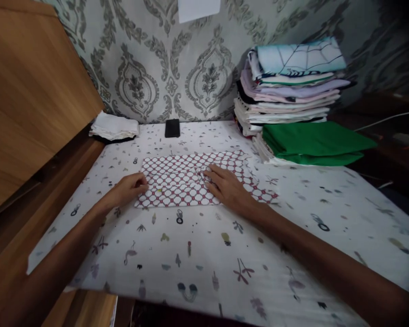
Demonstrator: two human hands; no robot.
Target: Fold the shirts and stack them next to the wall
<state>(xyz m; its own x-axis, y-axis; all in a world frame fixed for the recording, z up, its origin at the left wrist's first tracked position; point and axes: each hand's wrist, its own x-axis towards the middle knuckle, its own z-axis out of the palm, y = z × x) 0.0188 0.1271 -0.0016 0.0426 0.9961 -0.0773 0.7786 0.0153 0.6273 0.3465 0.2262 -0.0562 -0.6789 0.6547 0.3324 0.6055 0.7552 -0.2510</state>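
A white cloth (180,195) with a red and dark lattice print lies folded into a long strip on the covered table. Its right end is uneven, with a corner sticking out. At the cloth's left edge, my left hand (131,187) has its fingers curled together and closed on the border. My right hand (226,186) rests palm down on the middle-right of the cloth, fingers stretched out and slightly apart. Part of the fabric is hidden beneath that hand.
A tall stack of folded clothes (289,97) stands at the back right, with a folded green cloth (316,143) in front. White folded cloths (114,127) sit at the back left by a wooden panel (30,91). A small black item (172,128) lies near the wall.
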